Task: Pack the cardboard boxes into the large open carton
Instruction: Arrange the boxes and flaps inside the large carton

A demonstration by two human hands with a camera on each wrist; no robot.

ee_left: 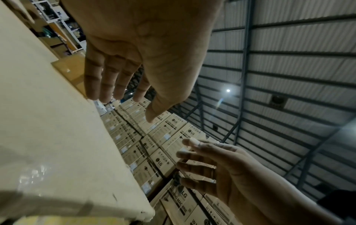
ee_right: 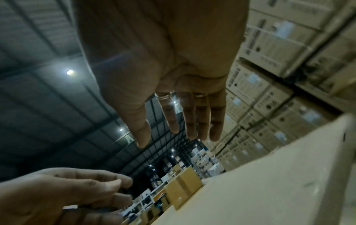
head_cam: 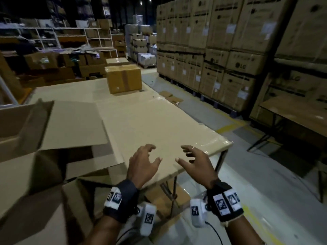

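Hands, left hand (head_cam: 143,161) and right hand (head_cam: 194,161), hover empty with loosely spread fingers above the table (head_cam: 141,121).

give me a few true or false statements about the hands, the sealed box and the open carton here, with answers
1. Both hands are empty. True: the left hand and right hand hover open above the table.
2. The sealed box sits at the table's far end. True.
3. The right hand holds the sealed box. False: the box stands far beyond both hands.
4. The open carton is to the person's right. False: it is on the left, flaps spread.
5. The sealed box is already inside the carton. False: it stands on the table.
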